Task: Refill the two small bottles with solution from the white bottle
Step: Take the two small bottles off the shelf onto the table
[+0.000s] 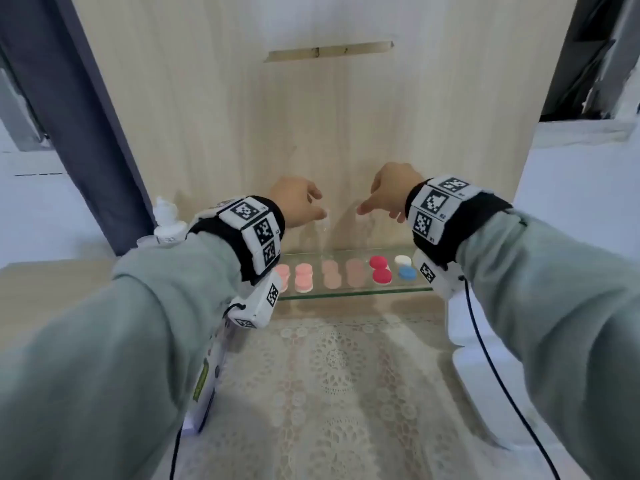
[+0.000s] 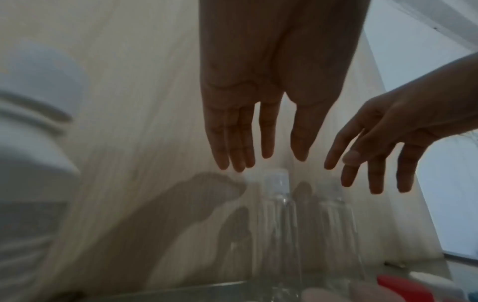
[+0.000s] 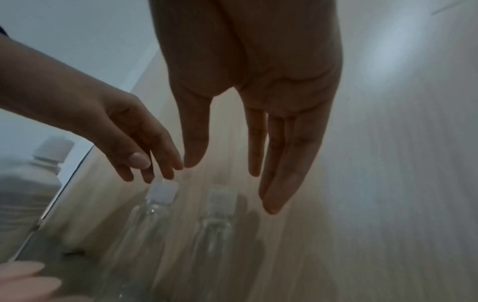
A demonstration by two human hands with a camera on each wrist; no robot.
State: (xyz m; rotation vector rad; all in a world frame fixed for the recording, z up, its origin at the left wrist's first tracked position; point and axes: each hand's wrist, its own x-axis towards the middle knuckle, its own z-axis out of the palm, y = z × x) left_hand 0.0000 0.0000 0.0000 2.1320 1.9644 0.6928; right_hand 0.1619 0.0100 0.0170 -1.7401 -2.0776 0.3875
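While two hands (image 2: 271, 85) (image 2: 403, 130) hover, two small bottles (image 2: 282, 214) (image 2: 336, 220) stand capped

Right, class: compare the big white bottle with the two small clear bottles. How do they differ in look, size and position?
The white bottle is opaque white; the small bottles are see-through. The white bottle is clearly bigger than the small bottles. The white bottle stands off to the left, away from both hands; the small bottles stand side by side by the wooden panel, just below the left hand and right hand. All three stand upright, capped and untouched.
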